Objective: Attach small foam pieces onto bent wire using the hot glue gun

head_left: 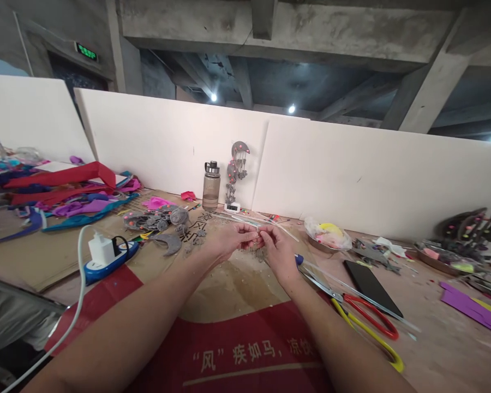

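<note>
My left hand (234, 240) and my right hand (275, 245) meet over the middle of the table, fingertips pinched close together. Between them is something tiny that I cannot make out. Just left of my left hand lie small grey pieces (196, 236) on the brown paper, near a grey crescent (168, 244). Thin clear sticks (249, 219) lie behind my hands. To the right of my right hand, red-handled scissors (368, 311) and yellow-handled scissors (364, 333) rest on the table beside a black phone (372, 286).
A water bottle (211, 188) and a hanging grey ornament (237, 169) stand by the white board. A power strip (110, 263) with a white cable is at left, near coloured fabric (77, 191). Bowls (327, 246) of scraps sit at right.
</note>
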A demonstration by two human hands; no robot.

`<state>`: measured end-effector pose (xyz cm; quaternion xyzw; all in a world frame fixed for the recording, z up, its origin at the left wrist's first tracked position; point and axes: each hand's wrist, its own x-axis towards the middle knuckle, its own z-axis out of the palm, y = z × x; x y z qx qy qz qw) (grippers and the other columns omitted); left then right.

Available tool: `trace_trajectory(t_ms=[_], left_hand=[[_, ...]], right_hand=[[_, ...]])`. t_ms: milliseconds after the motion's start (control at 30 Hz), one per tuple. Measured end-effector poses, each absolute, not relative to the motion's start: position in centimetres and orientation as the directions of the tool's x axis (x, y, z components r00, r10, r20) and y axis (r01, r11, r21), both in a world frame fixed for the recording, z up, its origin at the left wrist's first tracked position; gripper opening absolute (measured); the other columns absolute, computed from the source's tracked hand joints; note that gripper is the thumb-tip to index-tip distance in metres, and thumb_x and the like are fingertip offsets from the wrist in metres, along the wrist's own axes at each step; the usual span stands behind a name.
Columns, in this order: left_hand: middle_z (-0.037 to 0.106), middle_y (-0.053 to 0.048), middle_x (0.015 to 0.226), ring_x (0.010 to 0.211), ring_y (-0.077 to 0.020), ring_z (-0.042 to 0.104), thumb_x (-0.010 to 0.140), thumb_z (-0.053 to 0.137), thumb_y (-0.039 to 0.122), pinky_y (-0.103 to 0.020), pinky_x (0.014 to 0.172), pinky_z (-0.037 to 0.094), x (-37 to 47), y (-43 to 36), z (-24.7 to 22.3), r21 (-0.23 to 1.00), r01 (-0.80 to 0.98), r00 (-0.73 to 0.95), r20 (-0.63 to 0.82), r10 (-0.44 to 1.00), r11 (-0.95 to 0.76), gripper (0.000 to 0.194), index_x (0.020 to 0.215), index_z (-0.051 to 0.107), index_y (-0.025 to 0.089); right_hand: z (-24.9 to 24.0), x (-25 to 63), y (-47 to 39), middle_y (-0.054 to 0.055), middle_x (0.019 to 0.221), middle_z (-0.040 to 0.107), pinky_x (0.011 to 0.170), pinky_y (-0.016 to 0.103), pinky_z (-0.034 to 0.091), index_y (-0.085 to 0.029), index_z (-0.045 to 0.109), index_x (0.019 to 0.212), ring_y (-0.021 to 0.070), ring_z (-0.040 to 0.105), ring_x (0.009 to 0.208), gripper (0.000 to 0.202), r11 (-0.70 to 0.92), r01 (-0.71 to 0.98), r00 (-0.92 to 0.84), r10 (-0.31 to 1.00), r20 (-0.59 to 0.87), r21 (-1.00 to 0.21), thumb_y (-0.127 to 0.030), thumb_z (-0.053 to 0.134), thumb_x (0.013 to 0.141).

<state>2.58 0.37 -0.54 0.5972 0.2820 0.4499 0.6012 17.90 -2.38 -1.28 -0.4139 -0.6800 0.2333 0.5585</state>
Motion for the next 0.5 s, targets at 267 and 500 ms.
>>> trace_trajectory(t_ms=[267, 500], left_hand=[[0.065, -0.004, 0.069, 0.056, -0.0078, 0.051, 0.059, 0.084, 0.038, -0.022, 0.055, 0.038, 1.97, 0.67, -0.5, 0.983, -0.168, 0.507, 0.151, 0.848, -0.075, 0.041, 0.086, 0.069, 0.012], [0.063, -0.002, 0.064, 0.055, -0.0083, 0.05, 0.064, 0.078, 0.038, -0.022, 0.053, 0.036, 2.62, 0.11, -0.42, 0.974, -0.135, 0.438, 0.223, 0.871, -0.182, 0.031, 0.078, 0.068, 0.013]], right_hand=[[-0.77, 18.15, -2.4, -0.001, 0.068, 0.061, 0.062, 0.028, 0.047, -0.022, 0.056, 0.08, 0.0146, 0.057, 0.06, 0.016, 0.551, 0.377, -0.179, 0.832, 0.525, -0.744, -0.032, 0.047, 0.088], [-0.55, 17.99, -2.71, 0.0, 0.065, 0.061, 0.06, 0.031, 0.045, -0.024, 0.048, 0.074, 0.0168, 0.054, 0.058, 0.021, 0.526, 0.398, -0.148, 0.845, 0.513, -0.751, -0.036, 0.042, 0.09]])
